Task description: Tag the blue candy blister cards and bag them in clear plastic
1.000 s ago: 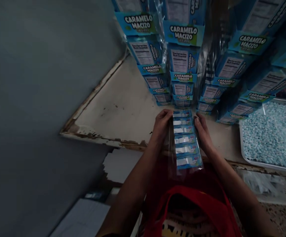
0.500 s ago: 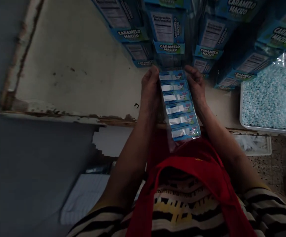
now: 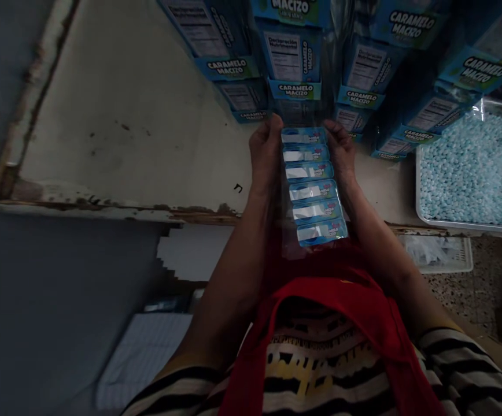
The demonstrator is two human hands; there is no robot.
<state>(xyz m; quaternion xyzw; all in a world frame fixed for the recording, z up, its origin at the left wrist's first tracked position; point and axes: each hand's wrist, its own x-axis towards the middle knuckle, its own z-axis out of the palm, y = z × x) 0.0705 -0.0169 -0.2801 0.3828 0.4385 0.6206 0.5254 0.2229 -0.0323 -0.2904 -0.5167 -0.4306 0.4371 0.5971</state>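
Note:
A clear plastic bag point(image 3: 291, 249) with several small blue packs point(image 3: 314, 192) stacked in a column lies between my hands at the table's front edge. My left hand point(image 3: 266, 151) pinches the bag's upper left side, fingers curled with the thumb on top. At the upper right side, my right hand point(image 3: 341, 149) is closed on the bag's edge. The packs' printed ends face up, and the lower part of the bag hangs over the edge, in front of the red apron point(image 3: 320, 289).
Stacks of blue boxes point(image 3: 296, 58) in clear wrap stand just beyond my hands. On the right is a clear tray point(image 3: 433, 222) of pale blue candies. A white basket point(image 3: 468, 263) sits below the table point(image 3: 125, 150), whose edge is chipped.
The bag's loose lower end has spread out to the left. Both hands keep their hold on the bag, and the whole view has shifted slightly.

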